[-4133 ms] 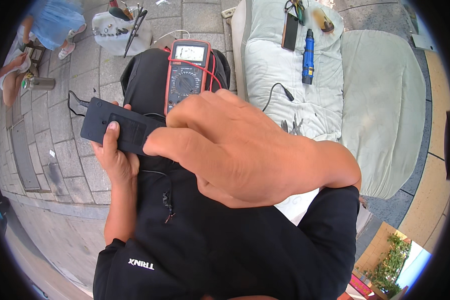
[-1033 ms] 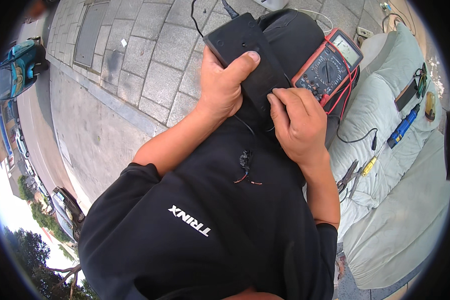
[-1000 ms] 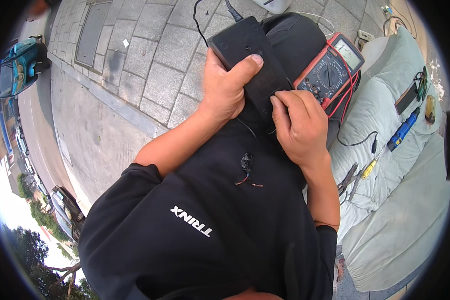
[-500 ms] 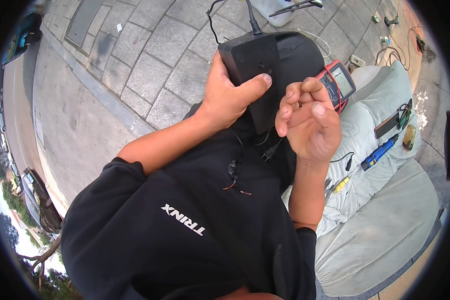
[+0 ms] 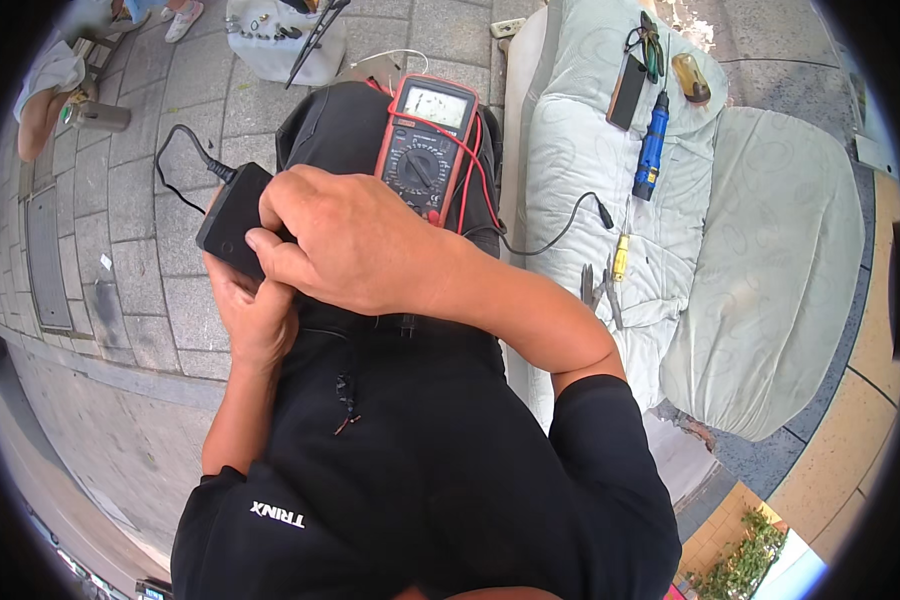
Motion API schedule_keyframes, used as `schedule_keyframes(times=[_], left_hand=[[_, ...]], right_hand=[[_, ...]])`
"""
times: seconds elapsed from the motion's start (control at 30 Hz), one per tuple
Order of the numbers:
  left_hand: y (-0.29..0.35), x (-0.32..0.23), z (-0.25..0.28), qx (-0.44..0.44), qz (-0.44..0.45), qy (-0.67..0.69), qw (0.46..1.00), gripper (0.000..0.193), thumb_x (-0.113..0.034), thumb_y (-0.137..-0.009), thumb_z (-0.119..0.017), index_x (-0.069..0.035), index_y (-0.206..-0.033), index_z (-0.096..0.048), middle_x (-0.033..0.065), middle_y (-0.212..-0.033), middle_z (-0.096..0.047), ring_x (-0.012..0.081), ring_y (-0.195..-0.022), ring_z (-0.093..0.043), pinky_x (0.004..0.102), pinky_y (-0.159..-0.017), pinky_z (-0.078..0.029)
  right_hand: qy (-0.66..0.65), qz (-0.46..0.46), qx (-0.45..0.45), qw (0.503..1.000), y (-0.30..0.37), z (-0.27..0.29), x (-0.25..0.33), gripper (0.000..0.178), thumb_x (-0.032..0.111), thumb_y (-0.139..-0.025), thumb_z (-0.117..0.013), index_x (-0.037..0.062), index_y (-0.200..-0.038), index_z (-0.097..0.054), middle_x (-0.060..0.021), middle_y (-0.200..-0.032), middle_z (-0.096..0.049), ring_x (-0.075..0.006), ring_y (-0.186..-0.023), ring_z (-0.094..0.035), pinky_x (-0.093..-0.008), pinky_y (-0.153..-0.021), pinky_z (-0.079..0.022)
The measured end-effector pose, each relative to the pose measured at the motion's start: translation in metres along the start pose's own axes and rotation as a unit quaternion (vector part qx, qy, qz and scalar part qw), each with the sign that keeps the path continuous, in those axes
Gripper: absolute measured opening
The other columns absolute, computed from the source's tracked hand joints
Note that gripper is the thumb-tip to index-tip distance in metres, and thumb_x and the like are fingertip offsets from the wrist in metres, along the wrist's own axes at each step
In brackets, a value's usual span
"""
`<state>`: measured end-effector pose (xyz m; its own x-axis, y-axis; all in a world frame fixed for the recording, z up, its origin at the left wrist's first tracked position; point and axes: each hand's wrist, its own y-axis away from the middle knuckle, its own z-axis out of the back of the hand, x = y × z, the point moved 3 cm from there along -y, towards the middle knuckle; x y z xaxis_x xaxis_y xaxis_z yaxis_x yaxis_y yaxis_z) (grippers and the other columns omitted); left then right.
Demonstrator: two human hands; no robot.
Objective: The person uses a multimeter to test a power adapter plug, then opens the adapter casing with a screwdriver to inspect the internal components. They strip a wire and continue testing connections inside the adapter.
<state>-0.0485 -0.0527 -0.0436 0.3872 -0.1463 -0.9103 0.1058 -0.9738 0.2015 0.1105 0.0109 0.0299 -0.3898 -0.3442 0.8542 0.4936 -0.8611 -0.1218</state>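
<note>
Head view: left hand (image 5: 255, 320) cradles black power brick (image 5: 232, 215) from below, fingers clamped on its edge. Right hand (image 5: 355, 245) lies over brick, fingers curled shut on its near end. Brick looks rigid, smooth, moderately heavy; I'd grip long sides, clear of cable (image 5: 185, 150). Multimeter (image 5: 425, 145) just beyond right knuckles, on lap.

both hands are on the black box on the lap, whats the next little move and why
Probably lift the right hand off the black box while the left hand holds it from below. The right hand lies across the box and hides most of its face, so nothing on it can be checked. The red meter sits just beyond on the lap, its leads trailing beside it.
</note>
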Motion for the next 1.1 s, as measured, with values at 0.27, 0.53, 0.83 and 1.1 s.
schedule_keyframes(times=[0.27, 0.53, 0.83, 1.1], left_hand=[[-0.007, -0.008, 0.003, 0.04, 0.039, 0.023, 0.998, 0.089, -0.007, -0.084, -0.078, 0.001, -0.16, -0.033, 0.02, -0.153, -0.05, 0.0338, -0.14, -0.056, 0.0484, -0.116, -0.049], [-0.024, -0.034, -0.014, 0.198, 0.142, 0.246, 0.938, 0.091, -0.016, -0.088, -0.069, 0.005, -0.165, -0.025, 0.0354, -0.167, -0.031, 0.0503, -0.152, -0.04, 0.0651, -0.123, -0.038], [-0.014, -0.016, -0.011, 0.237, 0.126, 0.333, 0.904, 0.102, -0.044, -0.098, -0.075, -0.003, -0.17, -0.015, 0.0239, -0.175, -0.02, 0.0402, -0.154, -0.041, 0.0631, -0.122, -0.042], [0.001, -0.018, -0.006, 0.162, 0.139, 0.178, 0.961, 0.108, -0.028, -0.089, -0.089, -0.001, -0.168, -0.02, 0.0187, -0.163, -0.043, 0.0331, -0.147, -0.05, 0.0514, -0.119, -0.047]], right_hand=[[-0.118, 0.004, -0.057, 0.991, 0.005, 0.025, -0.02, 0.019, 0.016, -0.089, -0.075, 0.0015, -0.086, -0.062, -0.0089, -0.073, -0.062, -0.0249, -0.065, -0.062, -0.0384, -0.063, -0.05], [0.095, -0.437, -0.372, 0.814, 0.19, 0.242, -0.245, 0.031, 0.026, -0.093, -0.07, -0.0043, -0.097, -0.071, -0.008, -0.086, -0.072, -0.0147, -0.08, -0.065, -0.032, -0.077, -0.054], [0.291, -0.395, -0.28, 0.825, 0.257, 0.285, -0.346, 0.034, 0.019, -0.094, -0.061, 0.003, -0.121, -0.075, -0.0216, -0.111, -0.077, -0.0367, -0.111, -0.072, -0.0416, -0.101, -0.054], [0.169, -0.393, -0.314, 0.848, 0.213, 0.275, -0.268, 0.04, 0.022, -0.103, -0.063, -0.0023, -0.133, -0.07, -0.0131, -0.112, -0.077, -0.0167, -0.084, -0.074, -0.0299, -0.074, -0.059]])
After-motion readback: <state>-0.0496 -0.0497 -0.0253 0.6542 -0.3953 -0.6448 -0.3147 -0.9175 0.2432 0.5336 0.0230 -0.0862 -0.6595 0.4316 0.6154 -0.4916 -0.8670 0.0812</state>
